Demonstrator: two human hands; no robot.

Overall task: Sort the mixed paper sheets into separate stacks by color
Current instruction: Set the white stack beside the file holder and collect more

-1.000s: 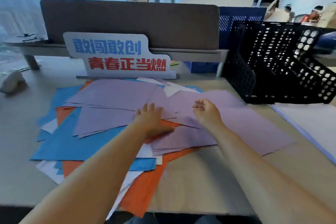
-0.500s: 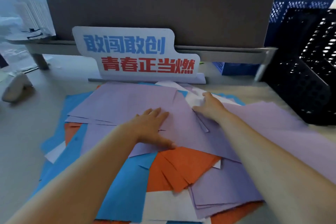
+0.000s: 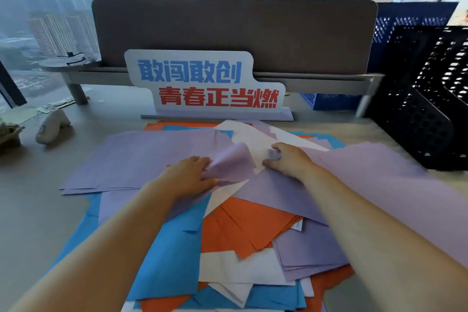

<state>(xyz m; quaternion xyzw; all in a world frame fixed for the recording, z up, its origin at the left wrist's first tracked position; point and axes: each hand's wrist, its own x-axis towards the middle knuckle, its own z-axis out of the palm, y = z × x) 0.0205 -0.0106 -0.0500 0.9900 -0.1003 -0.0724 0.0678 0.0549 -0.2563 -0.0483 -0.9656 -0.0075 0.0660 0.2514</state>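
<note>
A mixed heap of paper covers the desk in front of me. Purple sheets lie on top at the left, and a large purple sheet spreads to the right. Orange sheets, blue sheets and white sheets show underneath. My left hand grips the edge of a purple sheet whose corner curls upward between my hands. My right hand rests on the heap with its fingers curled, pinching a purple corner over a white sheet.
A white sign with blue and red characters stands just behind the heap, against a brown partition. A black perforated file rack stands at the right, a blue basket behind it. A small white object lies far left.
My left hand lay flat on the purple sheets; now it holds one and its corner curls up. My right hand's fingers have curled in. The camera moved closer.
</note>
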